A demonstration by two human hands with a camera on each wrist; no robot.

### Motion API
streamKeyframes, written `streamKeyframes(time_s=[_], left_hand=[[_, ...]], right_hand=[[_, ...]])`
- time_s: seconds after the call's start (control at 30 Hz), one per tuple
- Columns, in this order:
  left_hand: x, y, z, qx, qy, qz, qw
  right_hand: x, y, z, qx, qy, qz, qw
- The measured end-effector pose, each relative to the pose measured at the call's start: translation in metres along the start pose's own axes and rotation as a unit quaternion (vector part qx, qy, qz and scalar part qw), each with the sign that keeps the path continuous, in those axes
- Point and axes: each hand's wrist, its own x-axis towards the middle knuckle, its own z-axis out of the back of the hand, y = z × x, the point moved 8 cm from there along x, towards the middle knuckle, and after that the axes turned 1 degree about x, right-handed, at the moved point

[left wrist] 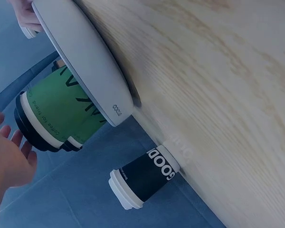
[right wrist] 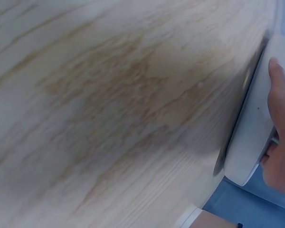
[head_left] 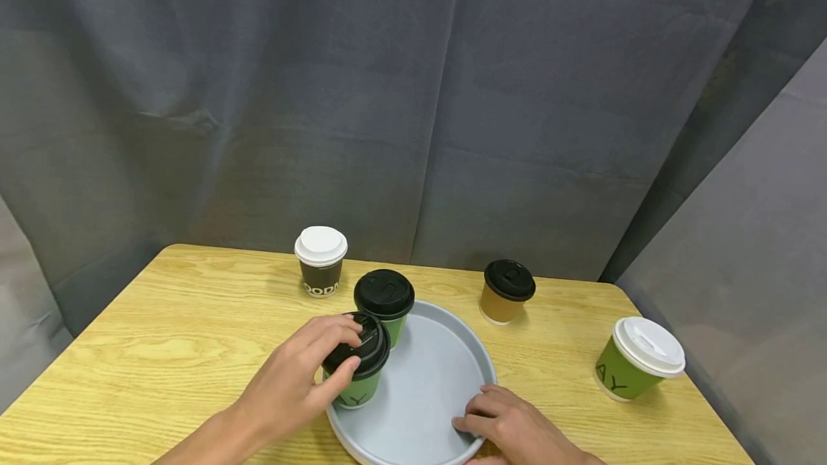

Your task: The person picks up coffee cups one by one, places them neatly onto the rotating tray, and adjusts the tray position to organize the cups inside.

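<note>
A round pale grey tray (head_left: 429,379) bears two green paper cups with black lids on its left side. My left hand (head_left: 300,372) is at the front green cup (head_left: 357,392), thumb and loosely bent fingers spread beside its black lid (head_left: 371,350). In the left wrist view those fingertips (left wrist: 18,137) are right by the lid's edge, not wrapped around the cup. The rear green cup (head_left: 385,296) stands just behind, partly covered by the front one. My right hand (head_left: 507,425) grips the tray's near right rim, fingers inside and thumb on the outer wall (right wrist: 251,142).
A dark cup with a white lid (head_left: 321,262) stands behind the tray at the left. Behind right is a brown cup with a black lid (head_left: 506,293). A green cup with a white lid (head_left: 636,359) stands far right. Grey cloth (head_left: 413,106) hangs behind the wooden table (head_left: 161,357).
</note>
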Motion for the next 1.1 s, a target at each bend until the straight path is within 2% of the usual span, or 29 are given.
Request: streamKeyframes(time_s=[0.23, 0.33, 0.43, 0.67, 0.77, 0.87, 1.0, 1.1], left_hand=[[0.001, 0.020, 0.010, -0.027, -0.033, 0.065, 0.9970], [0.000, 0.033, 0.012, -0.053, -0.037, 0.112, 0.9916], [-0.002, 0.047, 0.013, -0.070, -0.039, 0.168, 0.9826], [-0.009, 0.074, 0.013, -0.098, -0.039, 0.278, 0.9548], [-0.013, 0.085, 0.010, -0.122, -0.030, 0.320, 0.9389], [-0.018, 0.098, 0.005, -0.159, -0.022, 0.362, 0.9183], [-0.024, 0.112, -0.003, -0.195, -0.019, 0.402, 0.8945], [-0.027, 0.119, -0.007, -0.203, -0.017, 0.419, 0.8849]], right_hand=[[0.000, 0.001, 0.000, 0.001, 0.004, -0.009, 1.000], [0.001, 0.002, -0.001, 0.005, 0.011, -0.016, 1.000], [0.001, 0.002, -0.001, 0.004, 0.018, -0.020, 1.000], [0.001, 0.003, -0.002, 0.002, 0.023, -0.023, 0.999], [0.002, 0.003, -0.002, 0.005, 0.026, -0.025, 0.999], [0.002, 0.004, -0.002, 0.009, 0.030, -0.031, 0.999], [0.003, 0.003, -0.004, 0.022, 0.044, -0.046, 0.998], [0.004, 0.003, -0.005, 0.027, 0.048, -0.052, 0.997]])
